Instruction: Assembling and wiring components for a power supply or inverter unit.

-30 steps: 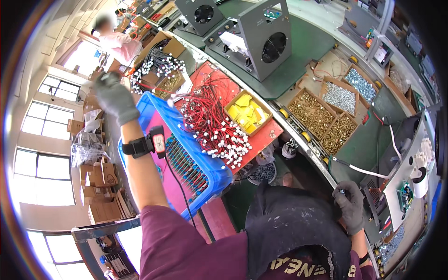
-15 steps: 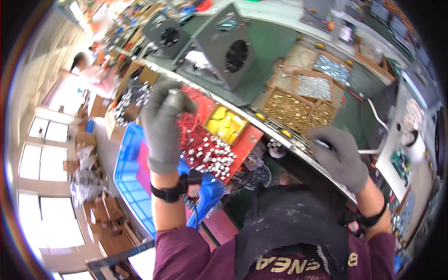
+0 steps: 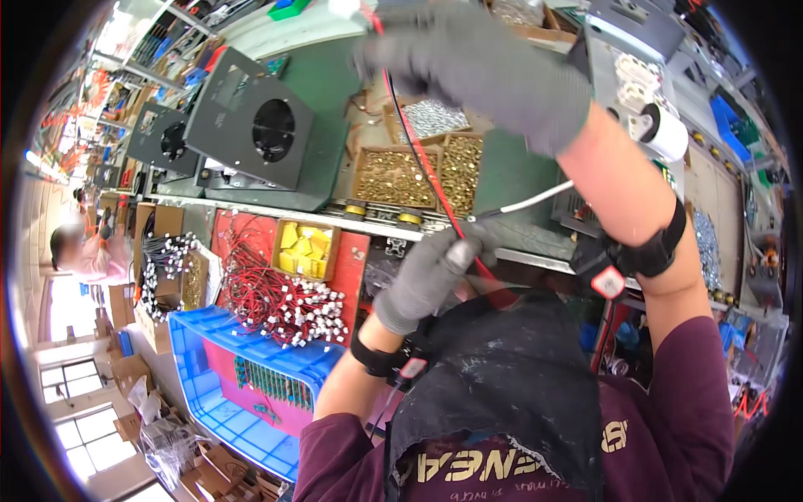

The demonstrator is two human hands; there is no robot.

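Note:
A long red-and-black wire point(image 3: 429, 171) slants between my two grey-gloved hands. My left hand point(image 3: 427, 276), in front of my dark apron, is closed on its lower part with the thumb on top. Raised above the bench, my right hand point(image 3: 485, 71) has its fingers curled at the wire's upper part; they are partly blurred. A white connector point(image 3: 345, 7) shows at the top edge beyond those fingers. Left of my left hand lies a heap of red-and-black wires with white connectors point(image 3: 293, 305) on a red board point(image 3: 350, 272), beside a small box of yellow pieces point(image 3: 328, 274).
Boxes of brass-coloured parts point(image 3: 393, 176) and silver screws point(image 3: 431, 120) stand on the green bench. Two dark metal panels with fans point(image 3: 242, 121) stand to the left. A blue crate point(image 3: 188, 360) holds green circuit boards point(image 3: 272, 383). A white cable point(image 3: 535, 197) crosses the bench's right side.
My left hand has left the red board's area and now grips a wire near my apron. My right hand has risen up and left over the bench. The view has turned.

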